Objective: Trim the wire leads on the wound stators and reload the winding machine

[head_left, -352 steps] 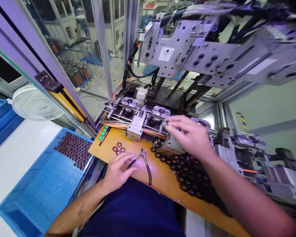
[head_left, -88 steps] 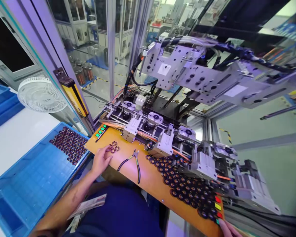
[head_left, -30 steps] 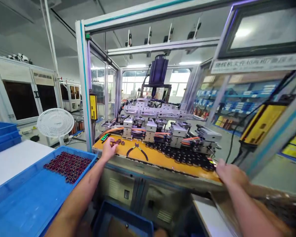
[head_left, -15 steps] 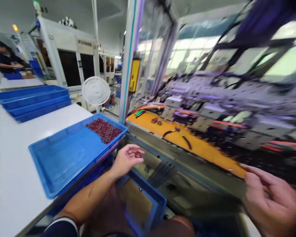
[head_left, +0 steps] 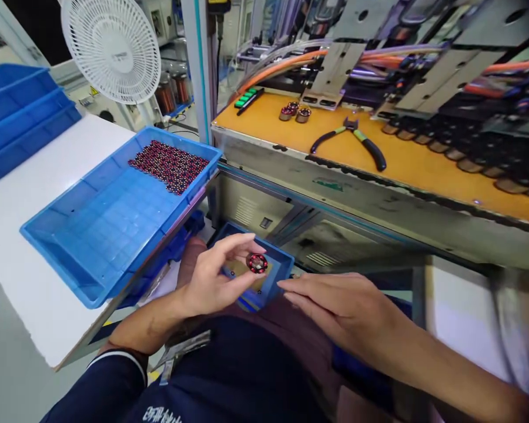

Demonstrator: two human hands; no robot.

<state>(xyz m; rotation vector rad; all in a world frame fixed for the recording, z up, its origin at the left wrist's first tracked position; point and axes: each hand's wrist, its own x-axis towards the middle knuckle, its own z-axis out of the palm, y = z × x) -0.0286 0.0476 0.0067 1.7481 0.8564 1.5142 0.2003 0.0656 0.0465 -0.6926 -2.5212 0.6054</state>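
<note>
1. Left hand (head_left: 211, 282) pinches a small round red-and-black wound coil ring (head_left: 257, 262) at its fingertips, low over the person's lap.
2. Ring sits above a small blue plastic bin (head_left: 277, 265) under the bench.
3. Right hand (head_left: 335, 305) holds nothing, fingers extended and flat, tips just beside the ring.
4. Big blue plastic tray (head_left: 92, 229) at left holds a patch of red coil rings (head_left: 170, 164).
5. Black-handled cutting pliers (head_left: 350, 136) lie on the orange bench top (head_left: 268, 117), near three more coil rings (head_left: 294, 111).
6. White fan (head_left: 111, 48) stands behind the tray.

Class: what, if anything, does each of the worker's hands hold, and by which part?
The left hand pinches a small ring-shaped wound coil by its outer rim, between thumb and fingertips. The right hand is open and holds nothing.
</note>
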